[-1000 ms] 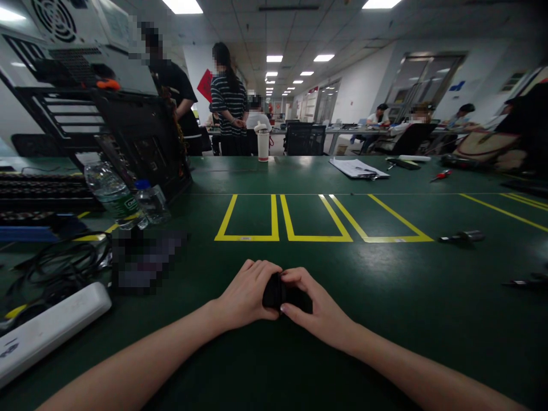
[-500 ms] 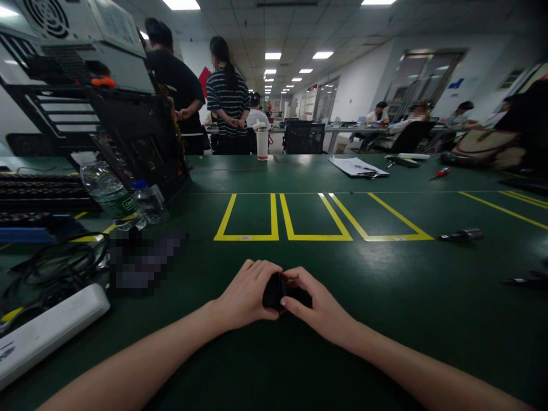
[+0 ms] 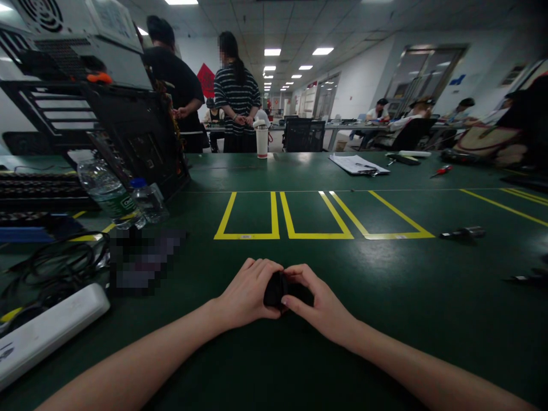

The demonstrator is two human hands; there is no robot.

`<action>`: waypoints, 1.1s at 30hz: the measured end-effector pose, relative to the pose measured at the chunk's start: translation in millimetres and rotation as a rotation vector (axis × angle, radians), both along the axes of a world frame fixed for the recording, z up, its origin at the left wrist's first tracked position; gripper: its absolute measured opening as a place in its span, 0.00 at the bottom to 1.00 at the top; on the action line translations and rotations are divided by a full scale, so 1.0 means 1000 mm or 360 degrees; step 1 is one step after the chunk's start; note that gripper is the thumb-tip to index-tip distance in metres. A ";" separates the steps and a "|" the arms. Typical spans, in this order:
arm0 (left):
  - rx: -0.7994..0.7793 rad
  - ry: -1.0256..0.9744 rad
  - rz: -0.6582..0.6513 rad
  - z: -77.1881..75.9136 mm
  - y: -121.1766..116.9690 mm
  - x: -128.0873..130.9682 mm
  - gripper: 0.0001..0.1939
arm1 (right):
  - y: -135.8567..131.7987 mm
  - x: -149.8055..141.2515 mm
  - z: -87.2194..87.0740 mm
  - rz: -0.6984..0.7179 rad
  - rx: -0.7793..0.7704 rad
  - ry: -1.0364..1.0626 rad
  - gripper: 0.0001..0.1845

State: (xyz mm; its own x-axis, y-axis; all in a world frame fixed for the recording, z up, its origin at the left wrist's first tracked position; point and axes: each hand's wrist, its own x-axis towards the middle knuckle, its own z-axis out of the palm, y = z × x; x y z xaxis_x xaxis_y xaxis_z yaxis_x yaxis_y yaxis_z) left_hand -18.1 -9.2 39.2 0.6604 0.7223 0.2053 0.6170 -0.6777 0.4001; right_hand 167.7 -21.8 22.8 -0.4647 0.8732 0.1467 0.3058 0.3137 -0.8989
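A small black rounded object [image 3: 274,290] is held between my two hands, low over the green table [image 3: 325,354]; its kind does not show, as fingers cover much of it. My left hand [image 3: 250,290] wraps round its left side, thumb underneath and fingers over the top. From the right, my right hand [image 3: 314,299] pinches its edge between thumb and fingertips. Beyond the hands, strips of yellow tape [image 3: 246,236] mark three open-ended boxes on the tabletop.
To the left are a white power strip [image 3: 51,331], coiled black cables [image 3: 47,268], plastic bottles [image 3: 105,191] and an opened computer case [image 3: 141,137]. A black tool bit [image 3: 464,233], clipboard [image 3: 358,165], red screwdriver [image 3: 442,170] and white cup [image 3: 262,140] lie farther out. People stand beyond the table.
The hands keep nearly the same grip on the black object, which seems slightly turned. My view has shifted a little, and the person in the striped shirt appears farther right.
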 end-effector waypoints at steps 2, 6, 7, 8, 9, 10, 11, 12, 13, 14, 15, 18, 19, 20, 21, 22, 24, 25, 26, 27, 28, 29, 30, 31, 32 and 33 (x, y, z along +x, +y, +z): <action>-0.0004 0.0014 0.0005 0.001 0.000 0.000 0.26 | 0.000 0.000 0.001 0.0008 -0.0030 -0.0026 0.16; 0.0028 -0.0014 0.0013 -0.007 0.003 -0.001 0.29 | 0.001 -0.001 0.001 0.0055 0.0016 -0.0051 0.13; 0.0041 -0.0027 0.0019 -0.010 0.004 -0.001 0.29 | 0.000 -0.001 0.000 0.0055 0.0051 -0.0043 0.14; 0.0050 -0.0040 0.0023 -0.011 0.004 -0.001 0.30 | 0.000 -0.001 0.000 0.0053 0.0091 -0.0036 0.14; 0.0051 -0.0046 0.0024 -0.012 0.004 -0.001 0.30 | 0.000 -0.001 -0.001 0.0050 0.0131 -0.0031 0.15; 0.0043 -0.0043 0.0016 -0.011 0.004 -0.001 0.30 | 0.000 -0.001 -0.001 0.0050 0.0162 -0.0029 0.15; 0.0026 -0.0034 0.0004 -0.009 0.004 -0.002 0.30 | -0.001 0.000 -0.002 0.0056 0.0180 -0.0028 0.16; 0.0007 -0.0022 -0.0007 -0.007 0.003 -0.002 0.29 | -0.001 0.000 -0.002 0.0061 0.0190 -0.0023 0.16; -0.0009 -0.0008 -0.0013 -0.004 0.003 -0.002 0.28 | 0.000 0.001 -0.002 0.0071 0.0192 -0.0014 0.15; -0.0022 0.0005 -0.0018 -0.002 0.002 -0.002 0.27 | 0.000 0.001 -0.002 0.0076 0.0190 0.0000 0.14; -0.0027 0.0014 -0.0021 -0.001 0.002 -0.002 0.27 | 0.000 0.001 -0.002 0.0077 0.0186 0.0013 0.13; 0.0001 0.0002 -0.0019 -0.003 0.003 -0.001 0.27 | 0.002 0.001 -0.001 0.0065 0.0158 0.0037 0.08; 0.0016 -0.0010 -0.0011 -0.005 0.004 -0.001 0.27 | 0.003 0.000 0.000 0.0054 0.0133 0.0041 0.08; 0.0029 -0.0021 0.0001 -0.007 0.004 -0.001 0.27 | 0.004 0.000 0.000 0.0040 0.0095 0.0043 0.09; 0.0035 -0.0027 0.0011 -0.008 0.005 -0.001 0.27 | 0.004 -0.001 0.000 0.0025 0.0050 0.0045 0.10; 0.0033 -0.0025 0.0015 -0.009 0.005 -0.001 0.28 | 0.004 -0.001 0.000 0.0019 -0.0004 0.0041 0.12; 0.0007 -0.0002 0.0008 -0.007 0.005 -0.001 0.28 | 0.004 -0.001 0.001 0.0041 -0.0087 0.0009 0.15; -0.0006 0.0009 0.0003 -0.006 0.005 -0.002 0.28 | 0.004 -0.001 0.001 0.0070 -0.0103 -0.0009 0.15; -0.0017 0.0018 -0.0001 -0.004 0.005 -0.002 0.28 | 0.004 0.000 0.001 0.0103 -0.0102 -0.0019 0.14; -0.0024 0.0022 -0.0001 -0.002 0.004 -0.002 0.29 | 0.004 0.000 0.000 0.0133 -0.0086 -0.0022 0.14; -0.0025 0.0023 0.0000 -0.001 0.004 -0.002 0.29 | 0.004 0.001 0.000 0.0153 -0.0059 -0.0019 0.15; -0.0025 0.0023 -0.0002 0.000 0.004 -0.002 0.29 | 0.004 0.002 -0.001 0.0159 -0.0022 -0.0011 0.16; -0.0023 0.0022 -0.0007 0.000 0.004 -0.002 0.30 | 0.004 0.003 -0.002 0.0159 0.0017 -0.0005 0.18; -0.0020 0.0021 -0.0012 0.000 0.004 -0.002 0.30 | 0.004 0.003 -0.003 0.0154 0.0055 -0.0003 0.20; -0.0013 0.0023 -0.0013 -0.001 0.004 -0.002 0.30 | 0.005 0.004 -0.004 0.0147 0.0087 0.0001 0.20; -0.0005 0.0029 -0.0010 -0.002 0.005 -0.001 0.31 | 0.005 0.004 -0.005 0.0143 0.0099 0.0008 0.20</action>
State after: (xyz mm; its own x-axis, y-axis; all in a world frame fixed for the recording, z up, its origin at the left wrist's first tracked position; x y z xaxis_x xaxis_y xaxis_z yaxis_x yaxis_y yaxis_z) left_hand -19.4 -4.7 37.4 0.6685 0.7188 0.1911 0.6198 -0.6804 0.3910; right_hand 172.0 -16.3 18.1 -0.5400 0.8172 0.2018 0.2695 0.3949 -0.8783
